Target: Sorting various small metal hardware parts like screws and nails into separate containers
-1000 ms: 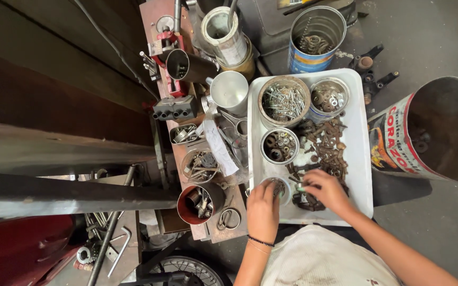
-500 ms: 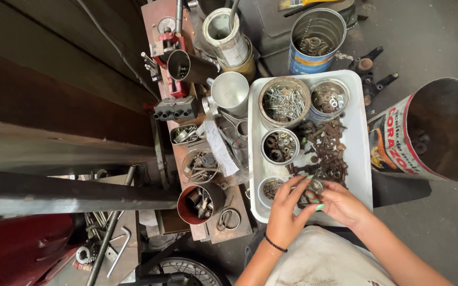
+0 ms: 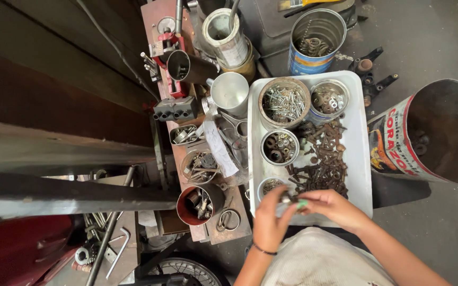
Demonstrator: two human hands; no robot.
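A white tray (image 3: 357, 143) holds a heap of rusty bolts and nuts (image 3: 322, 161) and several small tins of hardware. At the tray's near edge my left hand (image 3: 269, 222) and my right hand (image 3: 331, 205) meet. Both pinch a small rusty bolt with a green piece (image 3: 294, 202) between the fingertips. Just behind the hands sits a small tin (image 3: 270, 185), partly hidden by my left fingers. A tin of dark nuts (image 3: 279, 146) and a bowl of shiny screws (image 3: 284, 102) stand farther back on the tray.
A large dark drum (image 3: 441, 135) lies on its side right of the tray. A blue tin (image 3: 316, 37) stands behind it. Left of the tray a cluttered bench carries a red cup of parts (image 3: 196, 204), a metal cup (image 3: 230, 92) and tools. Steel beams (image 3: 64, 193) cross the left.
My left hand moved right from the tray's near-left corner to meet my right hand, which drew back from the heap. Both now grip one small piece together.
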